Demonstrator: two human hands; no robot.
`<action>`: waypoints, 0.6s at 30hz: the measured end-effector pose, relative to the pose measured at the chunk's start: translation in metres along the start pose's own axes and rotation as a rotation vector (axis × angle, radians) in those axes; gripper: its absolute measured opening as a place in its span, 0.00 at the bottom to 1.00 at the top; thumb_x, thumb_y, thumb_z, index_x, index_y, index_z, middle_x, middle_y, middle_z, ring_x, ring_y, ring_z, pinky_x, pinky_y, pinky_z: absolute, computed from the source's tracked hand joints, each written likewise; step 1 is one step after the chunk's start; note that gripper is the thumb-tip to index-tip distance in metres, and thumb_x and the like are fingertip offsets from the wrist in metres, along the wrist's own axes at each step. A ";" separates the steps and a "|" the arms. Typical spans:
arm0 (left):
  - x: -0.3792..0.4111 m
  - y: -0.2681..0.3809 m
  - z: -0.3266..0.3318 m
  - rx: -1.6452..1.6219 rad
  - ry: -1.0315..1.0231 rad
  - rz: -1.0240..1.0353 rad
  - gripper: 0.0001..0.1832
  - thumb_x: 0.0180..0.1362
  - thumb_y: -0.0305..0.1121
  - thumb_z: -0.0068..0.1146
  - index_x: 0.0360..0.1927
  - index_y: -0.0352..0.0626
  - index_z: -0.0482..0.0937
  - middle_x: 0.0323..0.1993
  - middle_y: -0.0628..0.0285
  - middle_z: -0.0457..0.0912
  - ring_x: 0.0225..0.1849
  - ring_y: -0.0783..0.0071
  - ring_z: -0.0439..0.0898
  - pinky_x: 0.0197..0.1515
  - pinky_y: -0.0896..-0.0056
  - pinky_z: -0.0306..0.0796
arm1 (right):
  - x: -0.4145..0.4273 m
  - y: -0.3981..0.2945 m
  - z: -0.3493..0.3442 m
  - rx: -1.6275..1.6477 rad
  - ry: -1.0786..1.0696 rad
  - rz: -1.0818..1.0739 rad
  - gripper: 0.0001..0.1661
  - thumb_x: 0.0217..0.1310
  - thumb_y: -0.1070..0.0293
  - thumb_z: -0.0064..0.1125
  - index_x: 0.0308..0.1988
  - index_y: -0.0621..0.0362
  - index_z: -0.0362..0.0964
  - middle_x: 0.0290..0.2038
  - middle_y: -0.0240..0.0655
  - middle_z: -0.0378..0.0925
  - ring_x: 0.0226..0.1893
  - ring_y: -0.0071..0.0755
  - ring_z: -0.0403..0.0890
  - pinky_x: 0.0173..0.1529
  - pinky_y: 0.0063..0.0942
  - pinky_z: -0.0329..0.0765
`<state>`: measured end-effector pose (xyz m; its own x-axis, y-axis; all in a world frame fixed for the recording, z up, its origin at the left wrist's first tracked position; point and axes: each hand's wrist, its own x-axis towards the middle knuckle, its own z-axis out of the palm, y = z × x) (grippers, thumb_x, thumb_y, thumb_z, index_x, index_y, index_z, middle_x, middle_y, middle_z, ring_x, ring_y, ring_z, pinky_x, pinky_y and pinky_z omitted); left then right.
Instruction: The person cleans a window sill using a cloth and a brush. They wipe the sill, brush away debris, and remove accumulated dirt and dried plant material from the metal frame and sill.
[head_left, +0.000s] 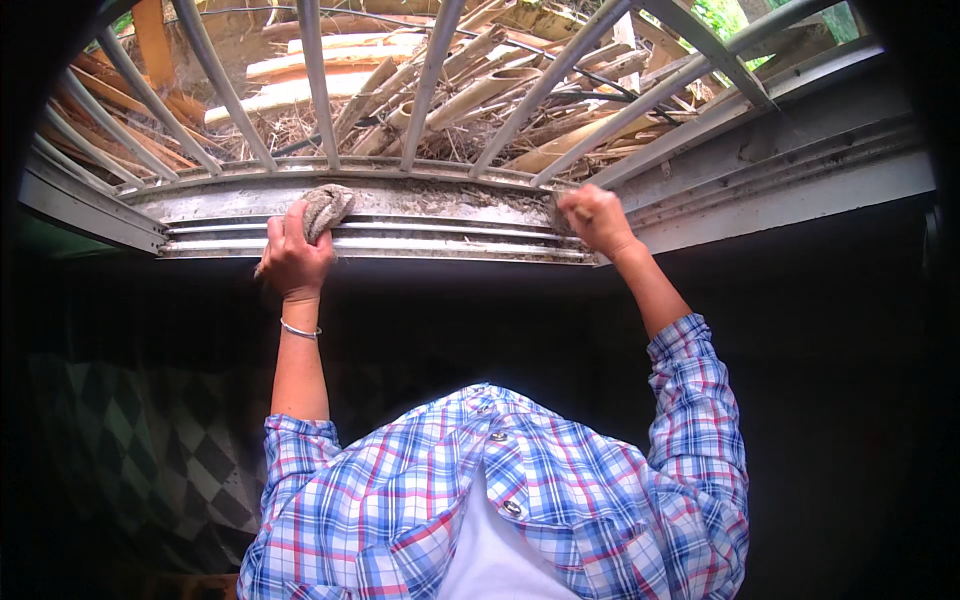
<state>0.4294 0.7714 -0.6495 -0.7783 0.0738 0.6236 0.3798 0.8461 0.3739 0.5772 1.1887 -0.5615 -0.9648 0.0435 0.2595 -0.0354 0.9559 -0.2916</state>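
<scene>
My left hand (296, 251) grips a bunched, grey-brown cloth (328, 208) over the left part of a metal window sill track (450, 246). The cloth touches the sill's ledge and the rails. At the right corner of the sill, my right hand (596, 217) is curled and blurred. Its fingers close around a small object (559, 208), too unclear to name, held against the dirty ledge. Dark dirt and pale flakes (480, 201) lie along the ledge between the two hands. The left end of the ledge looks smoother and brighter.
Metal window bars (427, 90) rise just beyond the ledge. Outside them lie piled bamboo and split wood (465, 101), with a black cable running across. The side frames (780, 165) bound the opening. A checkered surface (202, 457) shows in the dark at lower left.
</scene>
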 end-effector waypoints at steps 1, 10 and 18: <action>0.001 -0.001 0.000 0.004 -0.003 -0.005 0.27 0.38 0.36 0.68 0.48 0.60 0.79 0.33 0.60 0.75 0.30 0.52 0.81 0.32 0.55 0.76 | 0.017 -0.008 -0.007 0.155 0.181 -0.085 0.07 0.49 0.77 0.62 0.31 0.55 0.80 0.31 0.45 0.80 0.35 0.49 0.82 0.40 0.38 0.79; -0.002 -0.002 -0.001 0.022 0.013 0.000 0.27 0.38 0.37 0.66 0.48 0.61 0.79 0.33 0.61 0.75 0.29 0.53 0.81 0.30 0.54 0.75 | -0.010 -0.053 0.035 0.946 -0.183 0.471 0.07 0.61 0.76 0.63 0.40 0.58 0.83 0.32 0.26 0.83 0.31 0.17 0.80 0.36 0.22 0.80; 0.001 -0.003 -0.001 0.004 0.030 -0.007 0.25 0.41 0.36 0.65 0.48 0.60 0.78 0.35 0.61 0.76 0.32 0.53 0.81 0.32 0.54 0.76 | 0.018 -0.020 -0.041 -0.204 -0.330 0.129 0.05 0.54 0.68 0.62 0.33 0.54 0.81 0.33 0.46 0.81 0.37 0.51 0.83 0.43 0.40 0.80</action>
<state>0.4279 0.7687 -0.6498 -0.7656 0.0520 0.6412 0.3725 0.8485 0.3759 0.5709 1.1822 -0.5135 -0.9909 0.1030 -0.0864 0.1119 0.9881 -0.1057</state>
